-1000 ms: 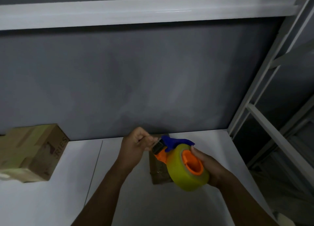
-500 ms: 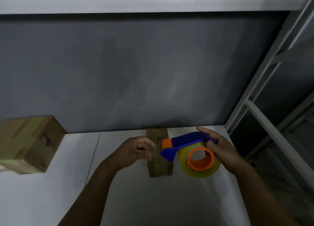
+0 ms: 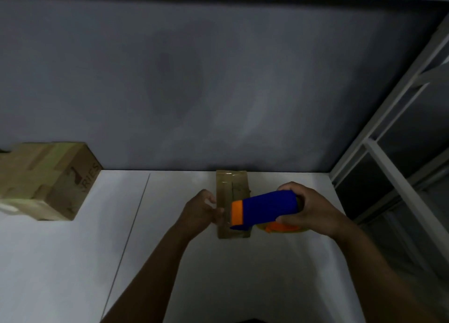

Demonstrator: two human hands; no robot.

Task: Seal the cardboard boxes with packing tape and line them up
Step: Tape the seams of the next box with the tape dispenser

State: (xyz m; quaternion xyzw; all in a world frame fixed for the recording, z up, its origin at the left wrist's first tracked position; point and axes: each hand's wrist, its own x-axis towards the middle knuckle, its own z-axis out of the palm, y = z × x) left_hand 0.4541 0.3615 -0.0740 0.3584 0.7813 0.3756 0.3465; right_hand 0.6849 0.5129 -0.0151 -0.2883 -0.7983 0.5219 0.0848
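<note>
White table [image 3: 267,281]: box [image 3: 231,185] lengthwise toward wall [image 3: 218,79]; right hand [image 3: 314,209] grips left-pointing dispenser [image 3: 268,206]; left hand [image 3: 200,211] hold unclear.

A small box [image 3: 232,194] lies on the worktop [image 3: 73,262] between the two hands, its far end against the wall [image 3: 218,79]. Fingers [image 3: 217,212] of the left hand [image 3: 201,211] touch its left edge. The tape dispenser [image 3: 264,207], gripped by fingers [image 3: 303,196] of the right hand [image 3: 313,208], is over the box's near right part, its front end just beside the left fingers. A larger box [image 3: 48,179] sits on the worktop well left of the left fingers, near the wall. A shelving frame [image 3: 388,152] stands right of the right fingers, past the worktop's edge
</note>
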